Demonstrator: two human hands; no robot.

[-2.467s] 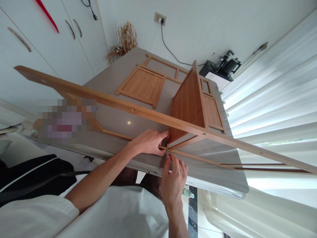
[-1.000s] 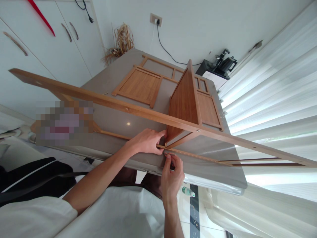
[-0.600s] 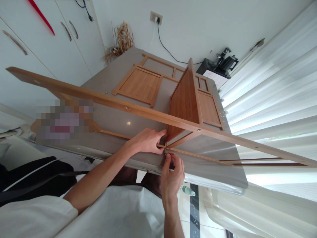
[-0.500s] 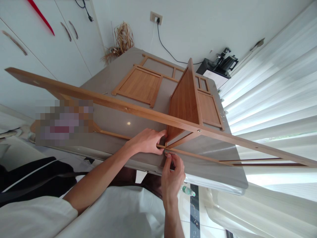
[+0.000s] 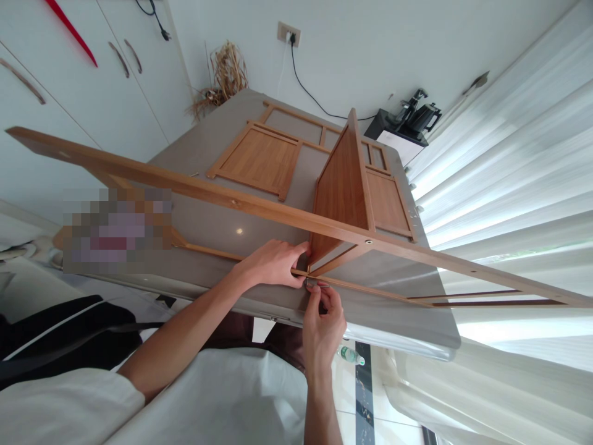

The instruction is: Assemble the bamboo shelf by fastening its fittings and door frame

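A wooden frame (image 5: 259,205) stands on its long edge along the near side of the table, with an upright wooden panel (image 5: 340,173) joining it at a right angle. My left hand (image 5: 277,262) is closed round the frame's lower rail beside the corner where the panel meets it. Just right of that, my right hand (image 5: 325,321) pinches a small, thin metal hex key (image 5: 319,284) between thumb and fingers. Its short end points at the outer face of the lower rail; the contact itself is too small to make out.
Flat on the grey table (image 5: 204,148) lie a panelled wooden frame (image 5: 259,157) and another panel (image 5: 389,201) behind the upright one. A black kettle (image 5: 424,117) stands on a small cabinet at the back right. A plastic bottle (image 5: 351,355) is on the floor.
The fingers of my right hand have curled closer round the hex key and shifted slightly. My left hand keeps its grip. The whole view has drifted a little.
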